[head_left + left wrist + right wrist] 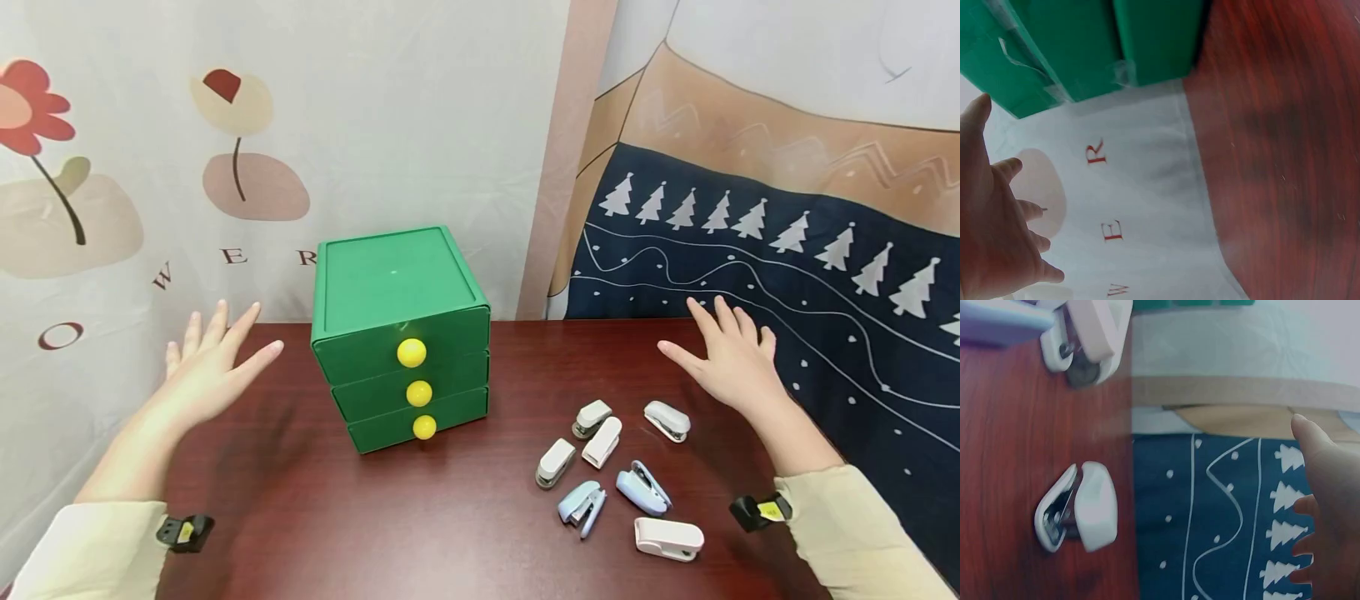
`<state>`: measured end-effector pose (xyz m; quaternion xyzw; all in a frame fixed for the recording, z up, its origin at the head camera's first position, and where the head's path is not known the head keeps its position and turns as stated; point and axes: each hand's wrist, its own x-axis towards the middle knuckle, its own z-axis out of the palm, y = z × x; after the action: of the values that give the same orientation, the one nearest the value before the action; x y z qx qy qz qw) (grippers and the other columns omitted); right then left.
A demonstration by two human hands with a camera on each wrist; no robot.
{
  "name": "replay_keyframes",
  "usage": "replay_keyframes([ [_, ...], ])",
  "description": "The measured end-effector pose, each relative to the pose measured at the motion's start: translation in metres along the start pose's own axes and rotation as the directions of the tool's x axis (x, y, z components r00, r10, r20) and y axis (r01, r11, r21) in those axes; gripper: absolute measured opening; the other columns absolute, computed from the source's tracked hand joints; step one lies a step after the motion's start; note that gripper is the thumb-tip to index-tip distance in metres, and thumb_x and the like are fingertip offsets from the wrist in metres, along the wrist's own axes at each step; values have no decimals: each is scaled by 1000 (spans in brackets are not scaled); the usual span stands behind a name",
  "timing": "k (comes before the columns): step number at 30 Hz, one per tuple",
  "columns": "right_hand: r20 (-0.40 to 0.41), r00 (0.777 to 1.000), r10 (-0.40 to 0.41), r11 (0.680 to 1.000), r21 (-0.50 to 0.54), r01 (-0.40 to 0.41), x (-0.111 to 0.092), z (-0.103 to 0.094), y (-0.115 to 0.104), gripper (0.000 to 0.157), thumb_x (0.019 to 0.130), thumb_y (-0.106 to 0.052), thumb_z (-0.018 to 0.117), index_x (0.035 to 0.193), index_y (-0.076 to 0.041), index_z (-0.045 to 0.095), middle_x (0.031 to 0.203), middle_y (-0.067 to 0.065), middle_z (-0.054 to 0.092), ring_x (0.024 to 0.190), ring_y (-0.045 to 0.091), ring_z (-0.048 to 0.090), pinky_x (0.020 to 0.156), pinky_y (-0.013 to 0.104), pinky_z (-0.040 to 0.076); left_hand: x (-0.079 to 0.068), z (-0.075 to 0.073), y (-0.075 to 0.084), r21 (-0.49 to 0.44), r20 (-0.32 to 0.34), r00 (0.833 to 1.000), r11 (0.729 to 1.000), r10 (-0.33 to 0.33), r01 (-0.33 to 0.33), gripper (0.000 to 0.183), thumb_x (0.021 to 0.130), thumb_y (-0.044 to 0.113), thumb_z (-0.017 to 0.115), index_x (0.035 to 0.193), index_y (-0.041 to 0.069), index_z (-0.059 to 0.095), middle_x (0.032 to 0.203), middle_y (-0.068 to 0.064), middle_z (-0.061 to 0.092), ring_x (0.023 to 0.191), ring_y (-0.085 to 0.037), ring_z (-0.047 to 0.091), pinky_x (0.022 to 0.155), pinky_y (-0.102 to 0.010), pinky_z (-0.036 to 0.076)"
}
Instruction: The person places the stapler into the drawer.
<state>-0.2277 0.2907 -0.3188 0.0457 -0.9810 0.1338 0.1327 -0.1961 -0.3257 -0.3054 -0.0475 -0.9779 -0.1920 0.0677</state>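
Head view shows your left hand (206, 375) spread left of the green drawer box (397, 283) and your right hand (731, 358) spread near a white stapler (667, 421).

Free passage in front of green drawer box (393, 287); staplers (669, 536) obstruct right side.

there were seven staplers (669, 533): five white, two blue; there was one green box (393, 279) with three drawers (375, 407) and three knobs (412, 352); one left hand (210, 375), one right hand (733, 362); two sleeves (105, 546); one table (315, 508); the backdrop (435, 108) showed two flowers (48, 104), four letters (233, 256) and ten trees (751, 219), one cut off.
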Motion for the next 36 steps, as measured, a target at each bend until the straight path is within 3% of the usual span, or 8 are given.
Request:
replay_keyframes([
  [6,-67,997,-45,998,44,48,-4,-4,-17,85,91,-61,50,152,-9,23,151,30,15,135,51,11,100,70,0,-1,-1,14,-119,-81,995,990,64,-73,70,101,45,40,156,18,5,156,-21,-13,137,-44,-22,101,-66,-14],
  [12,-135,988,-77,991,102,91,-8,-7,-35,81,91,-55,54,152,-11,26,151,26,21,134,48,19,100,69,6,-4,1,28,-278,-156,980,947,124,-164,65,102,34,43,156,19,9,158,-16,-6,141,-38,-14,104,-63,-9],
  [22,-269,956,-116,952,244,184,-15,-7,-71,70,89,-40,66,147,-11,39,145,20,39,129,43,33,101,65,19,-3,12,48,-425,-265,960,882,94,-204,57,102,31,46,154,31,22,158,-3,16,142,-28,13,107,-62,12],
  [24,-294,947,-127,937,277,211,-18,-6,-79,68,88,-36,69,145,-12,41,143,18,42,128,41,36,101,64,22,-2,15,50,-465,-280,956,859,87,-214,56,102,29,46,154,28,24,157,-6,20,142,-31,16,108,-59,14],
  [28,-341,927,-158,901,335,277,-25,-4,-95,63,87,-30,72,143,-15,46,138,15,47,125,37,40,99,61,27,1,21,55,-530,-309,946,807,101,-260,54,103,23,44,153,19,26,153,-13,27,138,-34,24,108,-29,25],
  [31,-367,912,-183,872,368,323,-29,-1,-106,61,86,-28,73,141,-17,49,136,11,50,124,32,42,97,59,32,2,25,59,-558,-331,935,773,126,-302,52,103,19,43,153,14,27,152,-16,30,138,-27,29,99,-13,28],
  [34,-399,894,-204,839,399,369,-32,4,-118,59,84,-24,75,138,-17,52,131,7,54,119,27,47,93,54,38,1,28,62,-595,-351,928,734,128,-326,50,104,19,41,152,13,29,150,-15,33,136,-19,34,98,-14,30],
  [36,-427,877,-221,810,421,408,-33,8,-125,59,83,-20,77,137,-17,54,127,5,56,115,24,50,91,50,41,0,29,64,-641,-362,925,689,119,-339,48,104,18,41,151,13,31,149,-14,35,135,-19,35,98,-15,31],
])
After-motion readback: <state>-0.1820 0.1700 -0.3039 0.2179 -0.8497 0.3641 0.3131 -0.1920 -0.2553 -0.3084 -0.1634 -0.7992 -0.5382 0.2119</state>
